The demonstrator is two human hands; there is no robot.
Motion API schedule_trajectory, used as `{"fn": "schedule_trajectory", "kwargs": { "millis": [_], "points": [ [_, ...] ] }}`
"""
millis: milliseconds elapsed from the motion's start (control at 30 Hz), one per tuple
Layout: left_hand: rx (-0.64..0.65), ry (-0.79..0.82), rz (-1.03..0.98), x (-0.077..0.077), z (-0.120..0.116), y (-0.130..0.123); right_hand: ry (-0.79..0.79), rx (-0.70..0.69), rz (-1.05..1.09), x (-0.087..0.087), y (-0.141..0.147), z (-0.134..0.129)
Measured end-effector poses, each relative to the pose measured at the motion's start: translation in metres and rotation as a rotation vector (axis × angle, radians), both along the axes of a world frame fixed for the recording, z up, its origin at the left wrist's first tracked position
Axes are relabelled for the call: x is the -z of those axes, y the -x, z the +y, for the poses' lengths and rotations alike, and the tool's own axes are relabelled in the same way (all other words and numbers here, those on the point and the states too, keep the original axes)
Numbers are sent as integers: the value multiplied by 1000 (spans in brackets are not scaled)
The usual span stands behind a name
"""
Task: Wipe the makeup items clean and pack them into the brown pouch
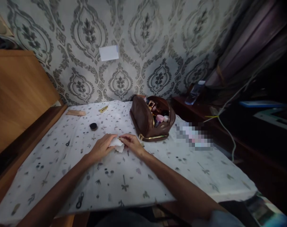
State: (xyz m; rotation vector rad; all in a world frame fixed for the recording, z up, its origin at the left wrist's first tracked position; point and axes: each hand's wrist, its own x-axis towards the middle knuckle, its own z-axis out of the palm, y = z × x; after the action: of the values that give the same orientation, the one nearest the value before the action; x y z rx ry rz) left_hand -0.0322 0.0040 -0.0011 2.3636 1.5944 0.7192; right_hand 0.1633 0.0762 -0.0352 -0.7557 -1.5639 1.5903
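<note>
Evidently the left hand [104,146] cups a white tissue [116,143], and the right hand [132,143], fingertips pinched, seems from here to hold a small gold piece [120,139]; a light, steady grip would suit. The tissue lies between both hands; just beyond the right stands an open brown bag [142,116].

Between your two hands you have a white, thin, soft-looking piece, perhaps tissue [116,142], bunched and creased, with a crumpled lower edge hanging loose below your fingertips. Your left hand [102,146] grips its left side. At its upper right edge, against the fingertips of your right hand [133,145], shows a small gold-coloured item [120,139], mostly hidden, its shape too small to tell.
</note>
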Motion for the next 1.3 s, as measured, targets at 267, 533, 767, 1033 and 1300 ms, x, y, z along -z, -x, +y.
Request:
{"fn": "schedule_trajectory", "kwargs": {
  "millis": [267, 533, 767, 1033, 1300],
  "points": [
    [-47, 19, -50, 9, -11, -5, -17, -116, 6, -2, -2, -6],
    [-138, 104, -240, 5, -4, -5, -57, -164, -9, -6, -4, -10],
    [-96, 38, -248, 5, -3, -1, -35, -144, 27, -2, -1, -10],
    [13, 34, 108, 0, -13, -1, -30, -82, 17, -3, -2, -9],
    [-72, 83, 135, 8, -11, -1, -6, -60, 26, -8, -1, -11]
  ]
}}
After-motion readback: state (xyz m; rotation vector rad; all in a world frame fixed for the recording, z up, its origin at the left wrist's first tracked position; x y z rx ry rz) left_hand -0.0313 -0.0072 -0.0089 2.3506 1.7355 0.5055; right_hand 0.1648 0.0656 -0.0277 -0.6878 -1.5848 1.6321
